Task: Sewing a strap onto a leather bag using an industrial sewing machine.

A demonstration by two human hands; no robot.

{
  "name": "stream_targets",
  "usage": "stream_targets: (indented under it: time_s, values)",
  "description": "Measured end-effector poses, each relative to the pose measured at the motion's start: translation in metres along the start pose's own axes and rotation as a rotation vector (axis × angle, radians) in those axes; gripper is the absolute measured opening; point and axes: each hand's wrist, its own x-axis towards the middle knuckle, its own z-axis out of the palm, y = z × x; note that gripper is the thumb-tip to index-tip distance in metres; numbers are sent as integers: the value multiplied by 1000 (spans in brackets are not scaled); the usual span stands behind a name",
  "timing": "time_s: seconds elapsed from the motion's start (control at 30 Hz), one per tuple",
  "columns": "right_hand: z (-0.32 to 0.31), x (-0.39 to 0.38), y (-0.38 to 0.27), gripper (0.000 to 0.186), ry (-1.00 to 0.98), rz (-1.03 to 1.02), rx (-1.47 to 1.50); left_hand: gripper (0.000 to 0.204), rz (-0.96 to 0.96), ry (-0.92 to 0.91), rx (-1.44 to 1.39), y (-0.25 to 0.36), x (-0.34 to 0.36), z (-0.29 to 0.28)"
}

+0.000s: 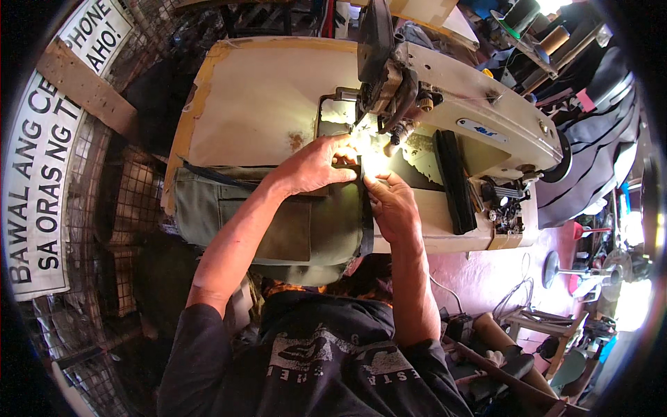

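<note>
1. A wooden thread rack (540,60) at the upper right carries a dark green cone of thread (521,17) and, beside it, a tan cone of thread (554,40).
2. The olive-green fabric piece with a rectangular panel (286,229) lies on the pale bench with a yellowish border (253,90), left of and in front of the needle area; its near part hangs over the front edge.
3. The left hand (316,163) reaches across the fabric, palm down, its fingers toward the bright light below the head of the cream sewing machine (455,90). Glare hides the fingertips, so I cannot tell whether they are closed on anything.
4. The right hand (394,205) has thumb and forefinger pinched together on the dark edging strip (367,219) along the fabric's right side, just beside the left thumb.
5. Counted: two hands, one sewing machine, one olive-green piece, two cones on the rack, and one long black folded bundle (455,184) right of the needle area.
</note>
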Motion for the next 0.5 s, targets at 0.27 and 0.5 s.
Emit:
stream_targets:
  time_s: [0.27,0.5]
  values:
    - [11,-4,2,20,131,-142,-410,38,-5,36,137,6,0,-2]
    - [17,1,7,26,216,-230,-790,40,44,-18,-17,-1,4,-6]
